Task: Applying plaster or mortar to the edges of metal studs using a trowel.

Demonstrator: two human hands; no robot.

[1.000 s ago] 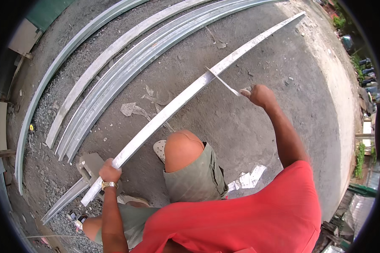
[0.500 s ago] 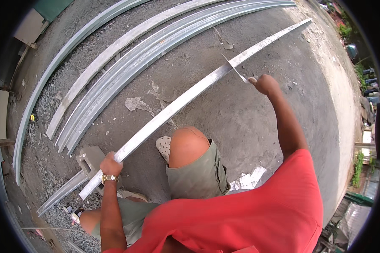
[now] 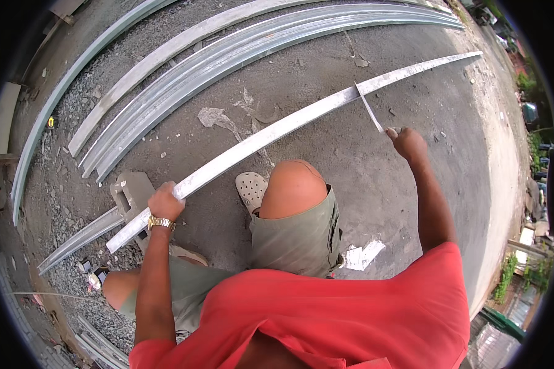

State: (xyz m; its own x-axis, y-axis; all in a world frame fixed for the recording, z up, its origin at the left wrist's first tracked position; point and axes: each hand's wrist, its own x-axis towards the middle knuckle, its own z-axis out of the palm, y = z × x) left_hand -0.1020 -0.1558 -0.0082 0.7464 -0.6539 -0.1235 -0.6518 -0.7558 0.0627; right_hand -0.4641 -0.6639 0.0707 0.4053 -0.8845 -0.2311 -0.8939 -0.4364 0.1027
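Note:
My left hand (image 3: 166, 202), a metal-band watch at its wrist, is closed around the near end of a long silvery metal bar (image 3: 228, 158). The bar runs away to the far right. My right hand (image 3: 409, 144) pinches a thin whitish strip of film (image 3: 369, 109), stretched between the fingers and the bar's upper side. Under the bar's near end stands a hollow concrete block (image 3: 133, 189); whether they touch, I cannot tell. One of my feet, in a pale clog (image 3: 251, 187), is on the ground beside the bar.
Several long metal profiles (image 3: 228, 58) lie on the gravel ground beyond. Another channel (image 3: 80, 238) lies past the concrete block. Crumpled whitish film (image 3: 218, 120) and a white scrap (image 3: 363, 255) are on the ground. A yellow tape measure (image 3: 51, 122) sits at far left.
My view has shifted, so the ground and profiles sit differently in it. Both hands keep their hold. The strip between my right hand and the bar looks longer, and that hand is lower in view.

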